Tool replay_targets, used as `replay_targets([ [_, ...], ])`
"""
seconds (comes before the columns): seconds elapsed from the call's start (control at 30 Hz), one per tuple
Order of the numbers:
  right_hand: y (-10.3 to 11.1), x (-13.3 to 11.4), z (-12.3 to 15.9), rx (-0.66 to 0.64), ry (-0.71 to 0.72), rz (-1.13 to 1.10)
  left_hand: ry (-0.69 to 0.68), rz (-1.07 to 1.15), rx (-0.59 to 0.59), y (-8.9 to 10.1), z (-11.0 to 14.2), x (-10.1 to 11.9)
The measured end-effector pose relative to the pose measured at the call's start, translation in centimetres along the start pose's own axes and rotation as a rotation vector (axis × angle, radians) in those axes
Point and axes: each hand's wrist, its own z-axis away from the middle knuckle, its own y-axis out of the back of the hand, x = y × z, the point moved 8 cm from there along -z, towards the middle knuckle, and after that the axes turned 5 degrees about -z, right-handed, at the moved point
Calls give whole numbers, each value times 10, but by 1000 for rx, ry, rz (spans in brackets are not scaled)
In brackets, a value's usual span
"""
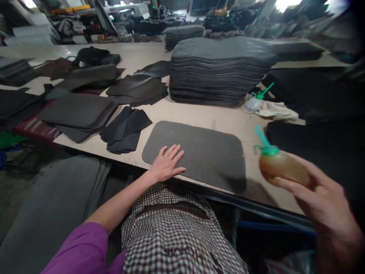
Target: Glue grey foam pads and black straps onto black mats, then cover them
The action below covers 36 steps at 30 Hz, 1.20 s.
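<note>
A dark grey panel with rounded corners lies flat at the table's front edge. My left hand rests on its left part, palm down with the fingers spread. My right hand is wrapped round a squeeze bottle of amber-brown liquid, held tilted above the table to the right of the panel. The bottle's green cap and nozzle point up and to the left. Behind the panel rises a tall stack of similar dark panels.
A second squeeze bottle with a green nozzle stands beside a pale cloth. Dark cut pieces and a low stack of panels lie to the left. Black sheets cover the right side. Large grey sheets hang below the table at left.
</note>
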Motion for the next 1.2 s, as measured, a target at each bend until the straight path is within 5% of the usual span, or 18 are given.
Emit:
replay_targets([
  [0.1,-94,-23,-4,-293,-14,-160,7,35,14,-1,2,-2],
  [0.23,-200,-39,3,-456,-27,-429,26,128,6,-2,4,-5],
  [0.43,-301,-51,22,-665,-232,-659,23,219,-6,10,4,-7],
  [0.63,-328,-75,15,-803,21,-392,104,259,-116,-9,-7,-20],
  [0.87,-336,-86,20,-808,332,-162,131,337,-116,-25,-10,-24],
  [1.07,-345,-88,19,-737,390,-84,100,304,-92,-25,-10,-23],
  [1.2,-349,-76,8,-630,283,-42,98,330,-124,-26,-9,-24],
])
